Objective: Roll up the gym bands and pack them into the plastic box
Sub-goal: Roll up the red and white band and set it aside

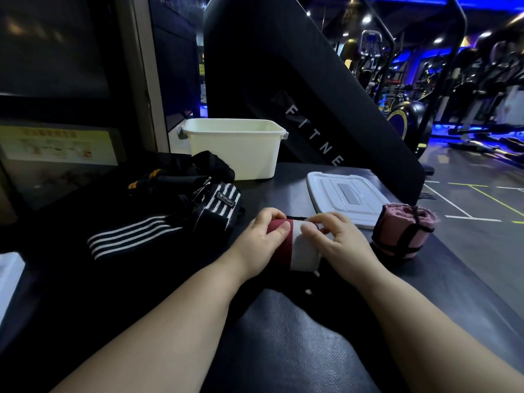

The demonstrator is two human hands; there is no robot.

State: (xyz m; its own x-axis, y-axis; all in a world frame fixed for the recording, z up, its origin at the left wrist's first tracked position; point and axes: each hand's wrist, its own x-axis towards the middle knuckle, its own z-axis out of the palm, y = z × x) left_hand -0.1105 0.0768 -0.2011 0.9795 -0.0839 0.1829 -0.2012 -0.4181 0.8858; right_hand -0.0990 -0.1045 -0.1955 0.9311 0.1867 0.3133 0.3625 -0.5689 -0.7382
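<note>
A red and white band [297, 248], rolled into a thick cylinder, lies on the dark mat in front of me. My left hand [262, 243] grips its red left end, thumb across the top. My right hand [338, 241] holds the white right end with curled fingers. The open white plastic box [235, 150] stands further back; its inside is not visible. A rolled pink band [402, 232] bound by black straps lies to the right. Unrolled black bands with white stripes [136, 236] and a black-and-white "SPORT" band [219, 205] lie in a pile at the left.
The box's white lid [346, 198] lies flat on the mat right of the box. A large black fitness machine panel [297, 89] rises behind the box. The mat's right edge drops to the gym floor. A white object [8, 276] sits at the left edge.
</note>
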